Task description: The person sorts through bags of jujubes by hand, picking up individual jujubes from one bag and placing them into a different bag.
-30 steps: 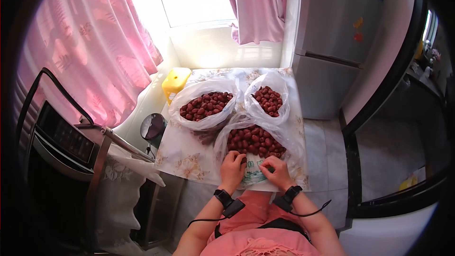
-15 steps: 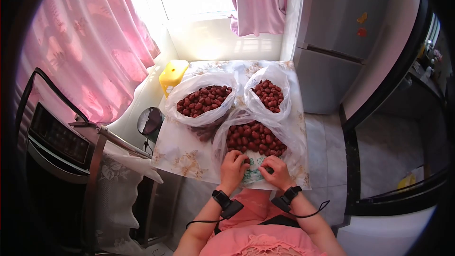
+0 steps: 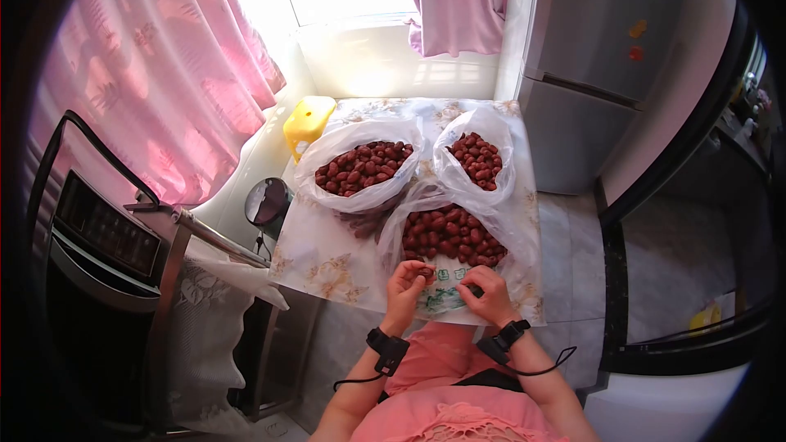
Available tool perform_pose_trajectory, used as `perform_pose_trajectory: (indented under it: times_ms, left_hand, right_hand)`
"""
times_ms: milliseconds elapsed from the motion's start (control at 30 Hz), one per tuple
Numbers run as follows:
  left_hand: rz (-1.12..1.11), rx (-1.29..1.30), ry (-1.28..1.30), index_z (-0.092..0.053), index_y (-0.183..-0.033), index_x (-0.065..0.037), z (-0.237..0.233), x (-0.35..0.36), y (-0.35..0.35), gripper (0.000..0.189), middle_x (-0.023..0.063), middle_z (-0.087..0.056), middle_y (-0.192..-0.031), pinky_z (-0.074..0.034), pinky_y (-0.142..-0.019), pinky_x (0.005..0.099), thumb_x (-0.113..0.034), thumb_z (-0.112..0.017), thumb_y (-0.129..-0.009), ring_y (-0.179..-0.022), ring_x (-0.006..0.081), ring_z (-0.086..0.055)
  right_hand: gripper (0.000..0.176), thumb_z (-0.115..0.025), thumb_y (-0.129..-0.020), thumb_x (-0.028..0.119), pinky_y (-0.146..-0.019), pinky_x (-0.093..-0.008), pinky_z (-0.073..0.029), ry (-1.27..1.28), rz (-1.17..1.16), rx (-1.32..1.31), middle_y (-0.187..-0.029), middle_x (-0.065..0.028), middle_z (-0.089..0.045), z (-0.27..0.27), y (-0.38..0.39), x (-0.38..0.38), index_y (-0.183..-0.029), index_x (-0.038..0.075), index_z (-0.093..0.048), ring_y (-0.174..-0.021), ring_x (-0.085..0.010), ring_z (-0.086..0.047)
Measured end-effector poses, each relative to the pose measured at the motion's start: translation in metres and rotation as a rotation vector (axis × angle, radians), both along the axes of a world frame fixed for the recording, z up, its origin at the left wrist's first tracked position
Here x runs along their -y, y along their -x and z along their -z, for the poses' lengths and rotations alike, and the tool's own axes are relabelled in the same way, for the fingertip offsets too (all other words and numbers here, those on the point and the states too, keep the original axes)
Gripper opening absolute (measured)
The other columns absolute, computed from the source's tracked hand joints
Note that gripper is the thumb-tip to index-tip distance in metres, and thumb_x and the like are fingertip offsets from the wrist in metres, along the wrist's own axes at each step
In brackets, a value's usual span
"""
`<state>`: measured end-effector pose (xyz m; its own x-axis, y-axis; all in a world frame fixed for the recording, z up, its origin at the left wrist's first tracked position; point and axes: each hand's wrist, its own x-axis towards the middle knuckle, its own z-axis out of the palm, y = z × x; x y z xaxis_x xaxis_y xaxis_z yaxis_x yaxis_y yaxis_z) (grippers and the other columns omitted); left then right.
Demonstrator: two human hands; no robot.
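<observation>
Three plastic bags of dark red dates lie open on the table. Nearest to me is the front bag (image 3: 393, 233), its dates (image 3: 450, 235) heaped toward the far side and green print showing on its near part. At that bag's near edge, my left hand (image 3: 403, 288) pinches a single date (image 3: 426, 272) between thumb and fingers. My right hand (image 3: 489, 295) is beside it over the printed plastic, with its fingers curled together; whatever they hold, if anything, is hidden. A small gap separates the two hands.
Behind are the left bag (image 3: 315, 165) and the right bag (image 3: 506, 143), both on a flowered tablecloth (image 3: 315, 274). A yellow plastic stool or container (image 3: 309, 124) stands at the far left corner. A fridge (image 3: 577, 123) is on the right, a dark appliance (image 3: 102, 278) on the left.
The view has shifted slightly, moving the table rightward in the picture. My left hand has turned so the date in its fingers shows more. The right hand remains close by, fingers still curled.
</observation>
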<state>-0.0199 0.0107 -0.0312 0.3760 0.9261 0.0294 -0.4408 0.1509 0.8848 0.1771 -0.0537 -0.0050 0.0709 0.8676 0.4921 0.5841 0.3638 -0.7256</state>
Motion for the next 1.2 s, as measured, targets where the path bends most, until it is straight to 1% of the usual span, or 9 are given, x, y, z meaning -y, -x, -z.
perform_pose_trajectory:
  times_ms: [167,267,333,533,733,967,1033,1067,1200]
  left_hand:
    - [0.03,0.005,0.038,-0.053,-0.12,-0.004,0.007,-0.002,0.001,0.017,0.0121,-0.067,-0.119,-0.051,-0.093,0.0298,-0.011,-0.053,-0.104,-0.104,0.016,-0.064]
    - [0.037,0.007,0.056,-0.053,-0.12,-0.005,0.012,-0.004,0.002,0.021,0.0115,-0.067,-0.113,-0.049,-0.093,0.0308,-0.02,-0.048,-0.107,-0.101,0.0167,-0.063]
    - [0.031,0.098,0.047,-0.053,-0.12,-0.005,0.017,-0.004,0.001,0.026,0.0096,-0.066,-0.104,-0.049,-0.09,0.0298,-0.028,-0.048,-0.108,-0.097,0.0161,-0.063]
    - [0.029,0.115,0.043,-0.052,-0.117,-0.006,0.016,-0.003,0.001,0.028,0.0063,-0.061,-0.095,-0.046,-0.085,0.0275,-0.032,-0.048,-0.108,-0.089,0.0145,-0.058]
    - [0.042,0.124,0.025,-0.052,-0.115,-0.006,0.018,-0.004,0.001,0.028,0.0035,-0.055,-0.089,-0.043,-0.081,0.0258,-0.033,-0.051,-0.106,-0.083,0.0127,-0.052]
    - [0.027,0.141,0.008,-0.053,-0.113,-0.006,0.022,-0.004,0.0,0.023,0.0013,-0.055,-0.089,-0.042,-0.078,0.0234,-0.029,-0.048,-0.108,-0.081,0.01,-0.051]
    - [0.002,0.114,0.048,-0.052,-0.114,-0.007,0.019,-0.003,0.0,0.025,0.0031,-0.057,-0.092,-0.044,-0.081,0.0255,-0.03,-0.056,-0.104,-0.086,0.0115,-0.054]
    - [0.002,0.115,0.048,-0.052,-0.114,-0.007,0.018,-0.002,-0.001,0.025,0.0031,-0.057,-0.092,-0.044,-0.081,0.0255,-0.03,-0.056,-0.104,-0.086,0.0115,-0.054]
    - [-0.027,0.075,0.054,-0.051,-0.117,-0.008,0.01,-0.001,-0.001,0.021,0.0039,-0.063,-0.103,-0.048,-0.086,0.026,-0.014,-0.063,-0.1,-0.098,0.0111,-0.059]
  right_hand:
    - [0.014,-0.076,-0.078,0.006,-0.07,-0.0387,-0.051,0.007,-0.003,0.007,-0.083,-0.011,-0.062,0.0,-0.001,0.0,-0.081,0.003,-0.063,-0.079,-0.0309,-0.063]
    - [0.014,-0.076,-0.078,0.006,-0.069,-0.0382,-0.051,-0.006,-0.004,0.008,-0.083,-0.0109,-0.062,0.0,-0.001,0.0,-0.081,0.002,-0.063,-0.078,-0.0305,-0.062]
    - [0.014,-0.076,-0.078,0.006,-0.068,-0.038,-0.051,-0.004,0.0,0.014,-0.083,-0.0108,-0.062,-0.001,0.0,0.0,-0.081,0.002,-0.063,-0.077,-0.0301,-0.063]
    - [0.014,-0.076,-0.078,0.006,-0.067,-0.0378,-0.051,-0.008,-0.001,0.016,-0.082,-0.0105,-0.062,-0.001,0.0,-0.001,-0.08,0.002,-0.063,-0.077,-0.0297,-0.062]
    - [0.014,-0.076,-0.078,0.006,-0.067,-0.0379,-0.051,-0.011,-0.004,0.018,-0.082,-0.0106,-0.061,0.0,0.0,-0.001,-0.08,0.002,-0.063,-0.076,-0.0299,-0.062]
    - [0.014,-0.076,-0.078,0.006,-0.068,-0.0379,-0.051,-0.015,-0.006,0.024,-0.082,-0.0107,-0.062,0.002,-0.001,-0.001,-0.08,0.002,-0.063,-0.077,-0.0301,-0.062]
    - [0.014,-0.076,-0.078,0.006,-0.068,-0.0377,-0.051,-0.015,-0.009,0.032,-0.083,-0.0107,-0.062,0.001,-0.001,-0.001,-0.08,0.002,-0.063,-0.077,-0.03,-0.063]
    - [0.014,-0.076,-0.078,0.006,-0.068,-0.0377,-0.051,-0.015,-0.01,0.033,-0.083,-0.0107,-0.062,0.001,-0.001,-0.001,-0.08,0.002,-0.063,-0.077,-0.03,-0.063]
    - [0.014,-0.076,-0.078,0.007,-0.068,-0.0376,-0.051,0.0,-0.01,0.031,-0.083,-0.0107,-0.062,0.001,-0.001,-0.001,-0.08,0.002,-0.063,-0.077,-0.0298,-0.063]
